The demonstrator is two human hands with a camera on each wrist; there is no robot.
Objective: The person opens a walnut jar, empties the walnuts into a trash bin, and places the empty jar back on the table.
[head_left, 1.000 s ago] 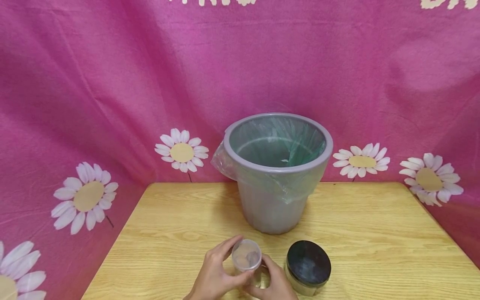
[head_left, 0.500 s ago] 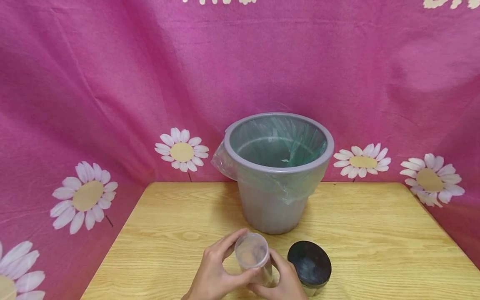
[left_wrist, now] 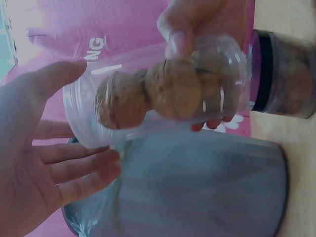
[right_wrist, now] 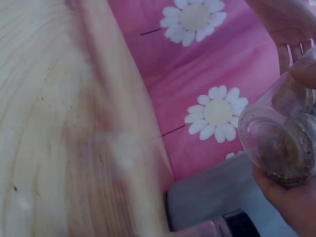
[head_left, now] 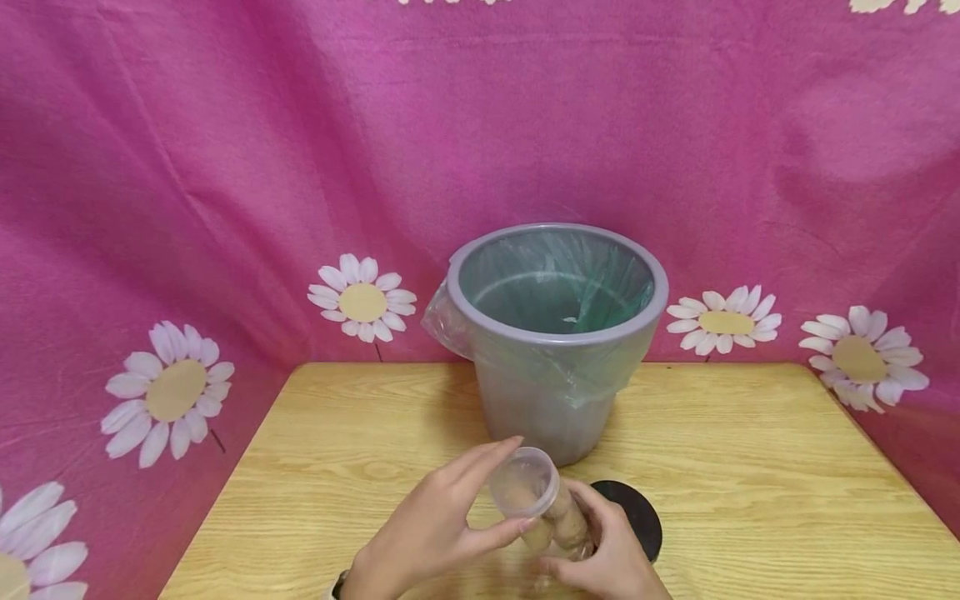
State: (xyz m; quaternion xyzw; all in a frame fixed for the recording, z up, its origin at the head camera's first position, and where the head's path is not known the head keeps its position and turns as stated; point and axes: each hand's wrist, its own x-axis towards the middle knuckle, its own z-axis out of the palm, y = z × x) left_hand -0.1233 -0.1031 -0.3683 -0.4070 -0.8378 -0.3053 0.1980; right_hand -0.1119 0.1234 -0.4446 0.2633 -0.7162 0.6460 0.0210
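Both hands hold a clear plastic jar point(head_left: 517, 510) with several walnuts point(left_wrist: 173, 89) in it. The jar is lifted and tilted, its round top toward the left hand. My left hand point(head_left: 431, 521) spans that top, index finger and thumb on opposite sides of the rim; its other fingers stretch out behind in the left wrist view. My right hand point(head_left: 611, 550) grips the jar's lower part between thumb and fingers. In the right wrist view, dark crumbs lie around the jar's base. Whether a clear lid covers the top, I cannot tell.
A second jar with a black lid point(head_left: 637, 512) stands on the wooden table point(head_left: 337, 467), partly behind my right hand; brown contents show in the left wrist view. A grey bin point(head_left: 540, 400) lined with a green bag stands behind. Pink flowered cloth point(head_left: 375, 167) surrounds the table.
The walnut jar has moved right and tipped over further, so its side now shows. Both hands have moved along with it, and my right hand now covers part of the black-lidded jar.
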